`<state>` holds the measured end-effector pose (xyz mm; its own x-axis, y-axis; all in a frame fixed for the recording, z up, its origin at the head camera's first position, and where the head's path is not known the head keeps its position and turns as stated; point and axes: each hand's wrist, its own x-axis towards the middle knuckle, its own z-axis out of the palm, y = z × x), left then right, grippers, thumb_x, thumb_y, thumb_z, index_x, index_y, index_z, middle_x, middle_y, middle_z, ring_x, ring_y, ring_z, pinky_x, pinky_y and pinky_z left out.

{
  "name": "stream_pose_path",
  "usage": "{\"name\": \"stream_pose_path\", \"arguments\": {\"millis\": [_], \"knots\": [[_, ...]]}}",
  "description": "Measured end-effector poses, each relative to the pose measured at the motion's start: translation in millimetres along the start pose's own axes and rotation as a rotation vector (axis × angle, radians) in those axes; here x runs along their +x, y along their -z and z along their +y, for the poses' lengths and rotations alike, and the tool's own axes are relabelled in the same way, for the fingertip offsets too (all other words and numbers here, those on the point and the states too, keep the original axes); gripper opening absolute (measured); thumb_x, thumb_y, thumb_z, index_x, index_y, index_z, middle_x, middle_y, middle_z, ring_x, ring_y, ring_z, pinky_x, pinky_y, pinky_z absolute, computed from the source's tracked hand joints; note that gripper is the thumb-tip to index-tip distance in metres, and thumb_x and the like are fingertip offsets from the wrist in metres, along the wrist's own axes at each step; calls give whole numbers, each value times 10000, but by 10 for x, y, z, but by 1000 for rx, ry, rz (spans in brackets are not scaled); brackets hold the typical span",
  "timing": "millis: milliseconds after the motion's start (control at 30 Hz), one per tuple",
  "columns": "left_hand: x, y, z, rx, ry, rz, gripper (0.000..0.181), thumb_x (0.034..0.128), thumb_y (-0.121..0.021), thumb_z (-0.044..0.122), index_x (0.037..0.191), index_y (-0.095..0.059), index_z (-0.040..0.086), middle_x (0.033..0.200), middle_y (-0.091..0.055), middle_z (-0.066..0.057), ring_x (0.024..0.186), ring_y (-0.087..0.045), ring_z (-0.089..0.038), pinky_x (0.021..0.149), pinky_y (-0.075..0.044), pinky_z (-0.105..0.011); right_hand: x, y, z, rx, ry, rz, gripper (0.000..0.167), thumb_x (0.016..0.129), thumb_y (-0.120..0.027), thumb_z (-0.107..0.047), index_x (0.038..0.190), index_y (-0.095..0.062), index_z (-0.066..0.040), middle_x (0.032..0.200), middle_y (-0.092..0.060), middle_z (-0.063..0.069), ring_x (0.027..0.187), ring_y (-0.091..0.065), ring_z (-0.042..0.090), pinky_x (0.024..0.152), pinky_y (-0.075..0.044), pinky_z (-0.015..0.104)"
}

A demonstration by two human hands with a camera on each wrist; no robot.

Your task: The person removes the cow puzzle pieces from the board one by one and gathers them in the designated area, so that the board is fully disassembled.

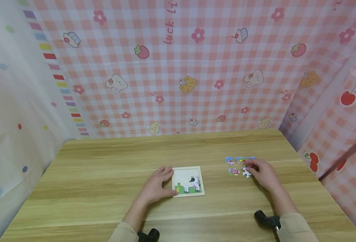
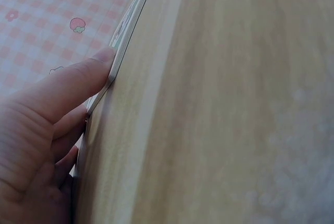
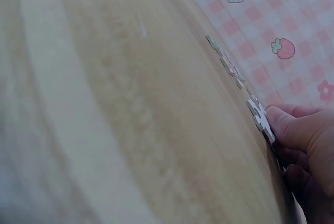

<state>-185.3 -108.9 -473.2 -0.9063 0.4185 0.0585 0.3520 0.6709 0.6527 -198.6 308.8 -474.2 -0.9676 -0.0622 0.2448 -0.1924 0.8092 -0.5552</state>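
Wooden frame [image 1: 182,174] on the bench [image 1: 99,188]: bottom filled, top bare.
My left hand [image 1: 157,186], spread, braces its edge; my right hand [image 1: 266,174] seems to pinch a white piece [image 1: 246,173], other pieces [image 1: 233,171] unplaced.

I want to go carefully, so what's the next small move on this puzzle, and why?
I'd probably lift the white piece with the right hand toward the board: that hand seems to pinch it, the board's upper part looks bare, and the white may continue the fitted cow pieces.
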Motion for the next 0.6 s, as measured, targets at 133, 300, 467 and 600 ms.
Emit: {"name": "stream_pose_path", "arguments": {"millis": [133, 300, 467, 600], "knots": [[-1, 3, 5, -4, 4, 0, 836, 755, -842, 393, 1430, -506, 32, 1552, -410, -89, 1480, -260, -367, 1186, -236, -572, 1, -5, -2, -11, 16, 11, 158, 895, -700, -40, 1046, -722, 0, 912, -668, 104, 817, -567, 206, 734, -477, 384], [6, -1, 3, 1, 5, -3, 837, 758, -841, 396, 1432, -505, 31, 1554, -410, -85, 1481, -259, -365, 1183, -242, -571, 7, -17, 2, -30, 35, 19, 151, 888, -711, -50, 1033, -731, -12, 913, -675, 106, 799, -556, 197, 717, -465, 377], [10, 0, 1, 5, 6, -4, 844, 755, -841, 404, 1434, -502, 35, 1556, -407, -80, 1481, -259, -363, 1182, -244, -571, 3, -24, 6, -36, 19, 21, 150, 893, -710, -57, 1037, -734, -24, 933, -669, 110, 801, -546, 197, 710, -456, 375], [12, 0, 0, 6, 4, -4, 845, 755, -840, 408, 1434, -502, 35, 1555, -408, -84, 1482, -258, -363, 1183, -243, -571, -8, -26, 12, 2, 8, 42, 144, 898, -703, -49, 1036, -731, -18, 920, -662, 108, 812, -553, 197, 717, -463, 364]]}}
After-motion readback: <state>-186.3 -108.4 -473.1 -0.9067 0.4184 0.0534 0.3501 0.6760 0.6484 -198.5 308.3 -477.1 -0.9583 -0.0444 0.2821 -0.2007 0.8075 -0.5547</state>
